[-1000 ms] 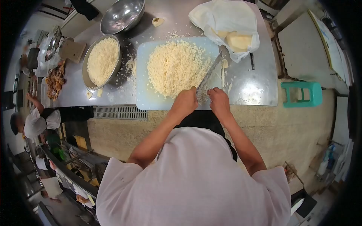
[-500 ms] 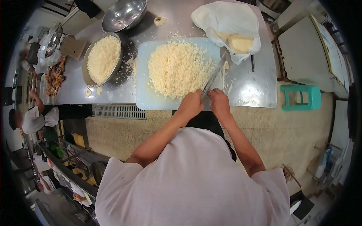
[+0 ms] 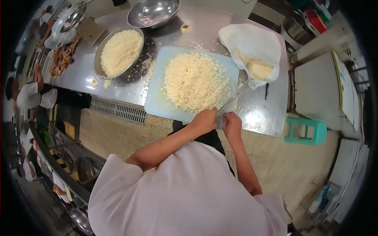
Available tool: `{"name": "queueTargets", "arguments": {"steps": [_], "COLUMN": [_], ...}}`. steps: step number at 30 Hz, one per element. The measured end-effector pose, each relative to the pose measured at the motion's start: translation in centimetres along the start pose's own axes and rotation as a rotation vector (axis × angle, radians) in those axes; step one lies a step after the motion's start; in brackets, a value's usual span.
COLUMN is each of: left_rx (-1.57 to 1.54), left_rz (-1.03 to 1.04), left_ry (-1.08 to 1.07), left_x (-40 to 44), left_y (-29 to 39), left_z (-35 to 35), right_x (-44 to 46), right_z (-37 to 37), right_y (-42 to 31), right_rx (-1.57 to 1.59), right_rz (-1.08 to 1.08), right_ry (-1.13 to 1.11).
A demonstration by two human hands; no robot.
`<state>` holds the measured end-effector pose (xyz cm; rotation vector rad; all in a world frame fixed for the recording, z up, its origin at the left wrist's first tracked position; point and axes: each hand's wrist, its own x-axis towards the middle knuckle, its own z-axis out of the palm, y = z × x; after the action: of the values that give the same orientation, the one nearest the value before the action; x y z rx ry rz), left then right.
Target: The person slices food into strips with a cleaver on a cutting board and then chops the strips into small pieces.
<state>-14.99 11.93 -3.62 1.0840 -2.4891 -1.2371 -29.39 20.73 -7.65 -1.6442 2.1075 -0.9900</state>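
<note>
My left hand (image 3: 206,121) is closed around the handle end of a large kitchen knife (image 3: 232,99), whose blade slants up and right past the cutting board's edge. Beside the knife, my right hand (image 3: 232,122) has its fingers curled together; whether anything is in them is hidden. A wide heap of finely chopped pale yellow food (image 3: 193,80) covers most of the light blue cutting board (image 3: 155,103). Past the knife tip, a white plastic bag (image 3: 252,37) lies open with pale yellow blocks (image 3: 260,70) inside.
Left of the board stands a metal bowl (image 3: 140,51) filled with chopped pieces; another steel bowl (image 3: 153,13) sits behind. A dark thin tool (image 3: 267,91) lies near the bag. On the floor at right is a green stool (image 3: 306,131). A co-worker (image 3: 29,94) stands at left.
The whole view has turned and shifted. My right hand sits slightly lower and farther from the blade, and the blade looks narrower. My left hand keeps its grip on the knife.
</note>
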Motion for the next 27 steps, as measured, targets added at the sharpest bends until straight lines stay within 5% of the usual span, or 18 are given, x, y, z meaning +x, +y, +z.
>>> {"name": "queueTargets", "arguments": {"steps": [9,15,21,23,27], "left_rx": [-0.001,0.109,0.109,0.115,0.334], "left_rz": [-0.054,-0.164,-0.154,-0.082,-0.142], "left_ry": [-0.135,0.168,-0.019,-0.243,-0.038], "left_x": [-3.3,-3.1,-6.4,-7.8,-4.9], "left_y": [-2.0,-6.5,-6.0,-7.9,-12.0], "left_z": [-2.4,-7.5,-9.4,-11.3,-16.5], "right_x": [1.0,1.9,2.1,2.2,2.9], "right_z": [-3.9,-4.5,-4.3,-4.1,-3.5], "right_y": [-0.7,-0.4,-0.3,0.0,-0.1], "right_rx": [0.12,0.126,0.132,0.141,0.144], "right_rz": [0.114,0.141,0.114,0.124,0.107], "right_ry": [0.184,0.235,0.302,0.318,0.327]}}
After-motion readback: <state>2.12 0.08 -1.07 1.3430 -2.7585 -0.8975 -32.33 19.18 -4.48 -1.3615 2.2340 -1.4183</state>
